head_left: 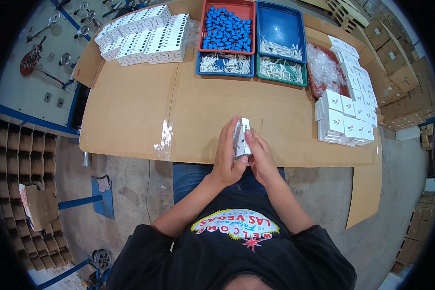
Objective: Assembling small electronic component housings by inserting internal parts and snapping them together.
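Between my two hands I hold a small white box (242,137), tilted on edge near the front edge of the cardboard-covered table (205,113). My left hand (225,154) lies along the box's left side, its fingers pointing away from me. My right hand (261,157) grips the box from the right, with the thumb at its edge. The faces turned into my palms are hidden. Dark print shows on the visible side, too small to make out.
Stacked white boxes stand at back left (152,41) and at right (345,116). At the back, a red tray (253,29) holds blue parts; blue trays (280,26) and a green tray (304,79) hold white pieces. Clear plastic bags (324,65) fill a red bin.
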